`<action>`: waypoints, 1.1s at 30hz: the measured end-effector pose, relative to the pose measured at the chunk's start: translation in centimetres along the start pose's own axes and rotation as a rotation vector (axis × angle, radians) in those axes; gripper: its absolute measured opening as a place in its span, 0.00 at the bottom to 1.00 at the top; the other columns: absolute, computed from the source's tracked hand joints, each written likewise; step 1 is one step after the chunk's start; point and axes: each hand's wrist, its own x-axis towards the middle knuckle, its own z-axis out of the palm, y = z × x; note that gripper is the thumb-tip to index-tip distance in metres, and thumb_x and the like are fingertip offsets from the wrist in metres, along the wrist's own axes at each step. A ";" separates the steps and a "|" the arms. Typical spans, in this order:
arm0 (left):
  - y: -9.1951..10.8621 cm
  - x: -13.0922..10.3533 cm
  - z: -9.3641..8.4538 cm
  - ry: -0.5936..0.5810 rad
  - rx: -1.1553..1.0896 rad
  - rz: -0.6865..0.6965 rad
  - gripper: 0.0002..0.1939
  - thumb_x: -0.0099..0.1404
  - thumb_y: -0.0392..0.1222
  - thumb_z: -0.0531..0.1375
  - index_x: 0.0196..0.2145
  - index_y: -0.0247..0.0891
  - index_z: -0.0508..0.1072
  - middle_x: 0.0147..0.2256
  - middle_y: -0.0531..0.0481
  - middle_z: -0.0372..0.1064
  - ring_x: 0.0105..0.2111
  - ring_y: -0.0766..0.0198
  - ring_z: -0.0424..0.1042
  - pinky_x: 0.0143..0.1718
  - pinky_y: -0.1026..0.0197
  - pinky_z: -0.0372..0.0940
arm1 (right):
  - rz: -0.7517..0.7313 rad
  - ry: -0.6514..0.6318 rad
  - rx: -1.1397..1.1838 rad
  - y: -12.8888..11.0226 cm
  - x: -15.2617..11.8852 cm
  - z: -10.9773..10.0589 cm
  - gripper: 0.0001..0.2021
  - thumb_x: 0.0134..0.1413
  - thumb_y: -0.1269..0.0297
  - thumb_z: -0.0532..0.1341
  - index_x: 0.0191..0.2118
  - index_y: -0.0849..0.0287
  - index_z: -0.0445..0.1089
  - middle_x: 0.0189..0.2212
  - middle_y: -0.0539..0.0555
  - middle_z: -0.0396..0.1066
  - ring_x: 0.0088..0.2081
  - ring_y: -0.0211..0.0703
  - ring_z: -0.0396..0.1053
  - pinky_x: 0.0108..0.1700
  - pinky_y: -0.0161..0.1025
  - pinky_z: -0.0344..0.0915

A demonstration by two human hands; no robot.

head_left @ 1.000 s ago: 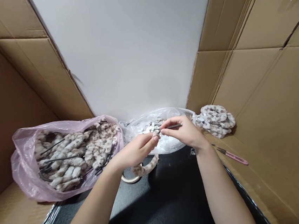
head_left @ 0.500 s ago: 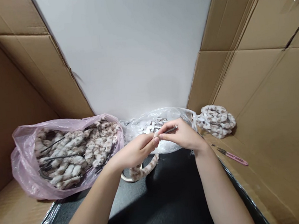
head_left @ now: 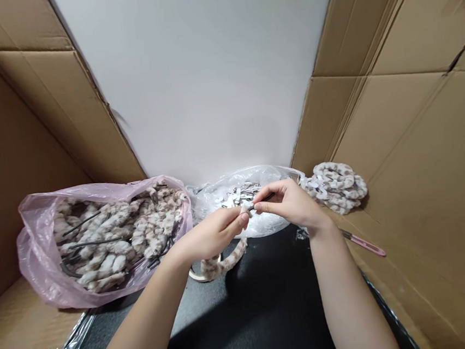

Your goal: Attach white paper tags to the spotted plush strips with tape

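My left hand [head_left: 225, 227] pinches the end of a spotted furry strip [head_left: 230, 261], which curves down below the fingers. My right hand [head_left: 284, 201] is closed on a thin dark cord [head_left: 266, 197], whose tip meets the fur end at my left fingertips. Under the furry strip, a pale ring [head_left: 197, 276] rests on the black surface, partly covered. Behind my hands lies a clear plastic bag [head_left: 210, 201] with many small white tags [head_left: 234, 196] in it.
On the left, a pink plastic bag [head_left: 37, 259] holds many furry strips with dark cords. At the right are a furry bundle [head_left: 338, 186] and pink-handled snips [head_left: 366, 246]. Cardboard walls [head_left: 425, 123] stand on both sides of the black surface [head_left: 270, 308].
My right hand has moved slightly right and up, and its cord now sits nearer the fur end. My right forearm now covers part of the snips. My left hand has hardly moved.
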 end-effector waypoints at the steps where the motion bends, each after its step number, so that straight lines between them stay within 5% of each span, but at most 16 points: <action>1: 0.0 0.0 0.0 -0.001 0.003 -0.003 0.20 0.70 0.53 0.45 0.27 0.38 0.60 0.23 0.56 0.53 0.22 0.69 0.53 0.21 0.65 0.51 | -0.005 0.001 -0.016 0.0 0.0 0.1 0.05 0.44 0.68 0.68 0.30 0.62 0.75 0.27 0.53 0.76 0.32 0.42 0.74 0.36 0.38 0.69; 9: -0.1 0.0 0.0 -0.023 0.001 0.035 0.20 0.71 0.54 0.44 0.27 0.38 0.59 0.23 0.56 0.51 0.23 0.69 0.52 0.22 0.65 0.51 | -0.101 -0.036 -0.105 -0.4 0.1 1.0 0.01 0.47 0.72 0.65 0.28 0.62 0.74 0.28 0.52 0.75 0.33 0.39 0.73 0.36 0.36 0.69; 18: -0.1 -0.1 -0.4 -0.017 0.035 0.015 0.20 0.71 0.54 0.44 0.26 0.39 0.57 0.23 0.56 0.52 0.22 0.69 0.53 0.23 0.65 0.51 | -0.001 0.016 -0.068 0.0 -0.4 -1.2 0.07 0.44 0.67 0.69 0.33 0.61 0.76 0.28 0.53 0.77 0.33 0.42 0.75 0.36 0.37 0.70; 33: 0.0 -0.1 -0.2 -0.012 -0.002 0.006 0.20 0.70 0.54 0.45 0.26 0.38 0.58 0.23 0.56 0.53 0.22 0.69 0.53 0.22 0.65 0.52 | 0.015 -0.098 0.240 0.8 0.5 -0.5 0.13 0.41 0.59 0.72 0.31 0.62 0.75 0.25 0.52 0.76 0.31 0.40 0.75 0.38 0.38 0.71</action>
